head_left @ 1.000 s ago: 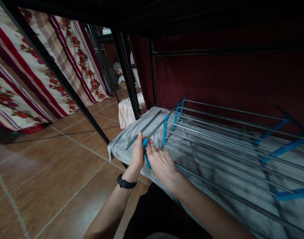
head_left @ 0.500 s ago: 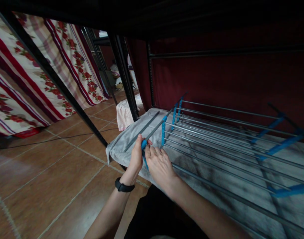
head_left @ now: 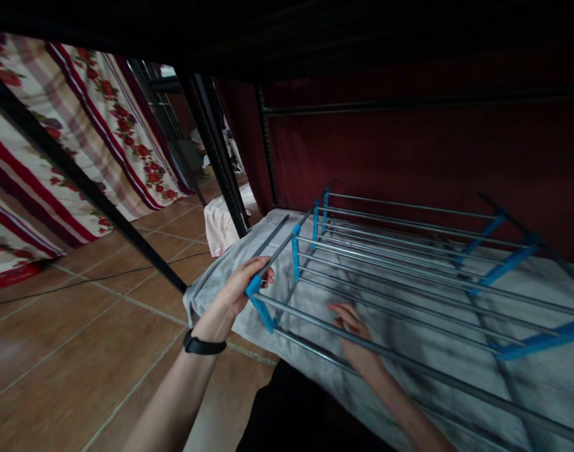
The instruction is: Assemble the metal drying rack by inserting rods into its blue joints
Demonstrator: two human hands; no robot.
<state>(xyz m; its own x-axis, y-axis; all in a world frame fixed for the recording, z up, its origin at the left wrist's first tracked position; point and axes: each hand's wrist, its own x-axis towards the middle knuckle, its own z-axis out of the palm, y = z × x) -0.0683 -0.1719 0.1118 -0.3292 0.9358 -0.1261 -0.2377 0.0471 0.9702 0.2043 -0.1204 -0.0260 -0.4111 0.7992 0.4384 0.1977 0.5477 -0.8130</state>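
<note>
A rack of grey metal rods [head_left: 409, 251] joined by blue plastic bars lies on a grey blanket [head_left: 211, 282]. My left hand [head_left: 233, 292], with a black band on its wrist, grips the rack's near left corner at a blue connector [head_left: 260, 306] and holds that corner a little above the blanket. My right hand [head_left: 352, 329] reaches under the front rods and rests on the blanket, fingers apart, holding nothing. A loose grey rod [head_left: 270, 235] lies on the blanket just left of the rack.
A black bunk post [head_left: 216, 163] stands left of the rack, a dark frame overhead. A dark red curtain [head_left: 409, 150] hangs behind. Floral striped curtains [head_left: 79, 144] hang at left over a brown tile floor [head_left: 79, 351]. A pink cloth [head_left: 223, 223] lies on the floor.
My right hand has let go of the rack's corner and moved right, under the rods, onto the blanket. My left hand keeps the corner, now slightly raised.
</note>
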